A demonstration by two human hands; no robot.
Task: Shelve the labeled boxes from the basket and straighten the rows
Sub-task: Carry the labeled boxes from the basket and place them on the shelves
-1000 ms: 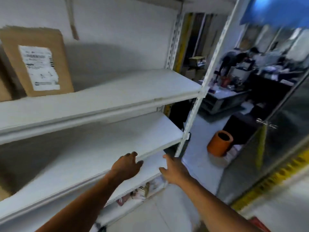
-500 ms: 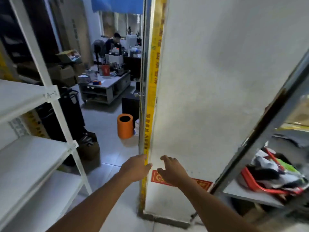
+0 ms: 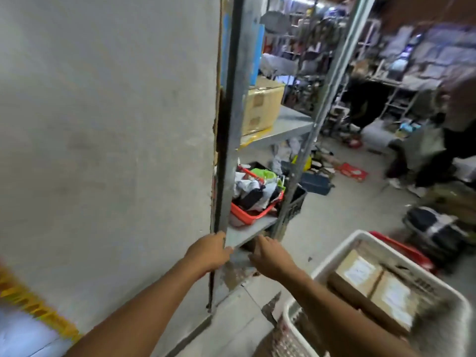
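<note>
At the lower right corner of the view stands the white basket [image 3: 342, 249], on the floor, and it holds at least two labeled boxes [image 3: 356, 273] of brown cardboard, lying side by side with their white labels turned up. Both hands are held out in front of the person, well apart from the basket and to its left. The left hand [image 3: 207, 252] has its fingers loosely bent and holds nothing; its fingertips are at the front edge of the low grey shelf [image 3: 248, 229], though I cannot tell if they really touch it. The right hand [image 3: 270, 256] is also empty, with relaxed fingers, just beside the left one. On that grey shelf, near its back edge, sits a red basket [image 3: 251, 215] full of clothes, and on the shelf above there is a big carton [image 3: 262, 104]. To the left a plain grey wall [image 3: 103, 124] fills the view.

I judge that the step in hand is the return to the basket for another box, as neither hand carries anything. The next move calls for bringing both hands to the right and down into the basket, and for taking one box by its two sides so that it comes out level. The picture is blurred, so the text of the labels cannot be read.
</note>
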